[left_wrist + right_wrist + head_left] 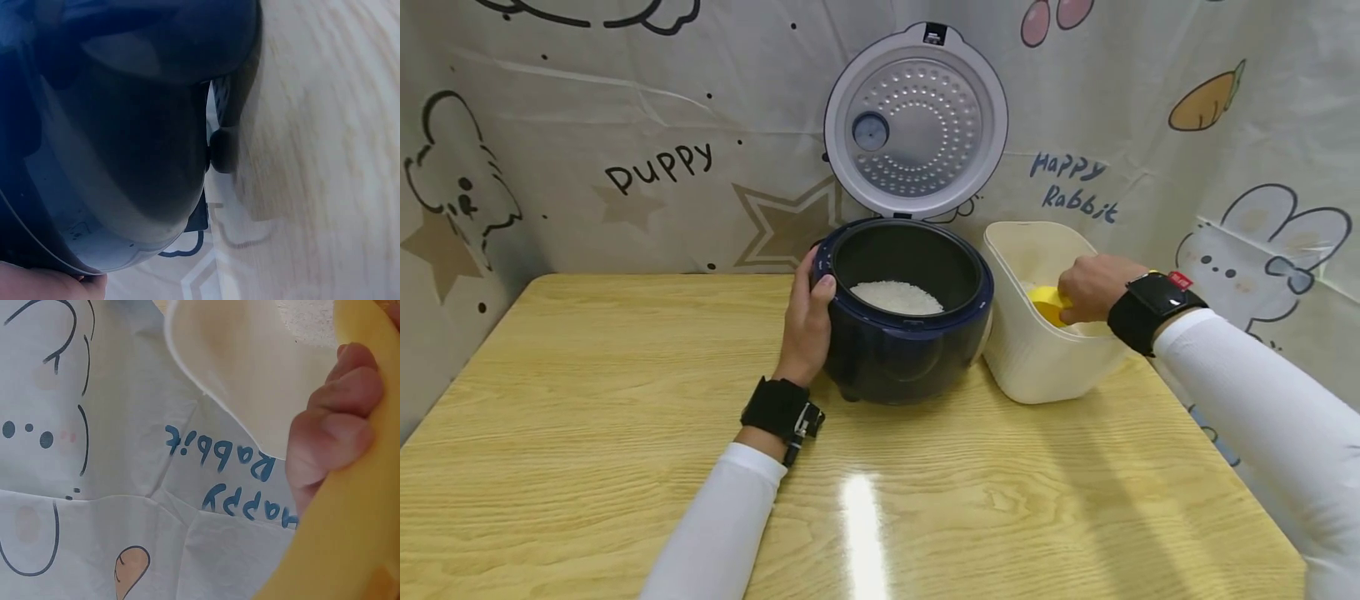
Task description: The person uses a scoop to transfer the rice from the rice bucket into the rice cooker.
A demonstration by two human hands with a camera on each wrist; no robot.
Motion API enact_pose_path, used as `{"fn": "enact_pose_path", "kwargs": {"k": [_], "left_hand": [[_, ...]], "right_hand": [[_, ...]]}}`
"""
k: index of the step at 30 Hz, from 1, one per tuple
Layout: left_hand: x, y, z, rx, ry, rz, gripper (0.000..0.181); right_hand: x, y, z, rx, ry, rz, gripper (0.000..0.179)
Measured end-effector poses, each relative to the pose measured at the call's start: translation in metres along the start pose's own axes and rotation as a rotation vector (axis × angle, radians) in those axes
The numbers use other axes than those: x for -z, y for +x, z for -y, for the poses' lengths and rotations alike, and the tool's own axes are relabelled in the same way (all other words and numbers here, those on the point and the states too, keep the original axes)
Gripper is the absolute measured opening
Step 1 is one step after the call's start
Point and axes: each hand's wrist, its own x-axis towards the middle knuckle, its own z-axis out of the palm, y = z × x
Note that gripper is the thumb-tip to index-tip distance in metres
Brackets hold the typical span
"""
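Observation:
A dark blue rice cooker (pixel 895 358) stands on the table with its lid (pixel 917 117) raised. White rice (pixel 898 297) lies in its dark inner pot (pixel 917 250). My left hand (pixel 805 325) rests against the cooker's left side, thumb near the rim and fingers extended along the wall. To the cooker's right is a cream bin (pixel 1045 367), with rice (pixel 306 319) inside. Over the bin's opening, my right hand (pixel 1097 287) grips a yellow scoop (pixel 1047 305). Curled fingers (pixel 344 419) wrap the scoop in the right wrist view; the scoop's lower part is hidden within the bin.
The wooden table (pixel 625 400) runs up to a printed cloth backdrop (pixel 760 100) behind the cooker. The bin stands close to the table's right edge. In the left wrist view, a small foot (pixel 223 151) shows under the cooker.

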Motion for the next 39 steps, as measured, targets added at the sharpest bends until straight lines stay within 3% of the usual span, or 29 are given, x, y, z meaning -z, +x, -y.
{"fn": "enact_pose_path", "kwargs": {"k": [5, 10, 26, 32, 39], "left_hand": [[0.000, 0.001, -0.001, -0.006, -0.007, -0.004, 0.077], [0.001, 0.003, -0.003, -0.011, -0.001, -0.004, 0.077], [0.004, 0.004, -0.002, -0.023, -0.002, -0.011, 0.077], [0.002, 0.003, -0.001, -0.023, -0.011, -0.010, 0.077], [0.000, 0.001, 0.000, -0.022, -0.018, -0.003, 0.076]], "right_hand": [[-0.003, -0.005, -0.002, -0.022, 0.027, 0.030, 0.019], [-0.007, -0.005, -0.007, -0.085, 0.100, 0.115, 0.023], [-0.011, 0.002, -0.014, -0.149, 0.295, 0.411, 0.038], [-0.012, 0.007, -0.017, -0.128, 0.334, 0.436, 0.044], [-0.015, 0.007, -0.021, -0.180, 0.422, 0.491, 0.039]]}}
